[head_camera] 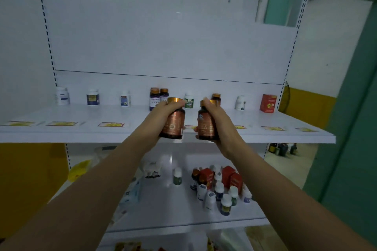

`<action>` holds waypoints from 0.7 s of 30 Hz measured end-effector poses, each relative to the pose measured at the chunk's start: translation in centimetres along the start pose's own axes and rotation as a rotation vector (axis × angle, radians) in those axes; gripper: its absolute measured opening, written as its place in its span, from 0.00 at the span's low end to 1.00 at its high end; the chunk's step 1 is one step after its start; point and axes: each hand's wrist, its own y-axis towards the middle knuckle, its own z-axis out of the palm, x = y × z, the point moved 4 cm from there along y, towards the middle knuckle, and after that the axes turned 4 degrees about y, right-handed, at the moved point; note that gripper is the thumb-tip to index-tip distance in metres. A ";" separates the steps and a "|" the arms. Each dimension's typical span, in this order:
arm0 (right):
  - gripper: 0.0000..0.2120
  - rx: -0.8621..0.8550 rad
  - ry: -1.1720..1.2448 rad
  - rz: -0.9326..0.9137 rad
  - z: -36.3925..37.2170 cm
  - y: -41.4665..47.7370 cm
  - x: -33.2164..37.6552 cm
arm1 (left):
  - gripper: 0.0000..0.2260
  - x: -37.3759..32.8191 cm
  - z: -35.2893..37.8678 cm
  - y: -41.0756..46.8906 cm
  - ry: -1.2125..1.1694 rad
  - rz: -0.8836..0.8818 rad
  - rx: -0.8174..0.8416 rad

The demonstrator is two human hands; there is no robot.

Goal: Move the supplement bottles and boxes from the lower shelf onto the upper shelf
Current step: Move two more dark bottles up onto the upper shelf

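Left hand (163,112): fingers curled round the left amber bottle (173,123), thumb up near its gold cap.
Right hand (217,117): fingers clamped round the right amber bottle (205,126), thumb against the cap.
Bottle position: both held in the air just near of the upper shelf (81,131) front edge, side by side and apart, not yet set down.
Bottle axis: long axis close to vertical, caps up, bases down (the left one leans slightly right at the top).
Done: a row of bottles (159,98) and one red box (268,103) stands along the far side of the upper shelf.
Left: a cluster of bottles (220,191) and red boxes (231,175) stands right of centre on the lower shelf (163,213).
Progress: judged roughly half complete.
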 end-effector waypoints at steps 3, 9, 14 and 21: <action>0.23 -0.058 -0.072 -0.028 -1.7 0.6 0.5 | 0.25 0.1 1.3 1.8 0.003 0.001 0.049; 0.21 -0.186 -0.136 -0.044 -7.2 2.6 1.3 | 0.26 1.0 6.0 6.5 0.070 -0.007 0.143; 0.15 -0.229 -0.197 -0.059 -12.2 7.1 2.4 | 0.34 1.6 9.6 12.5 0.141 -0.005 0.170; 0.10 -0.112 -0.233 -0.048 -18.8 16.0 2.4 | 0.28 3.0 13.1 21.6 0.164 0.052 0.094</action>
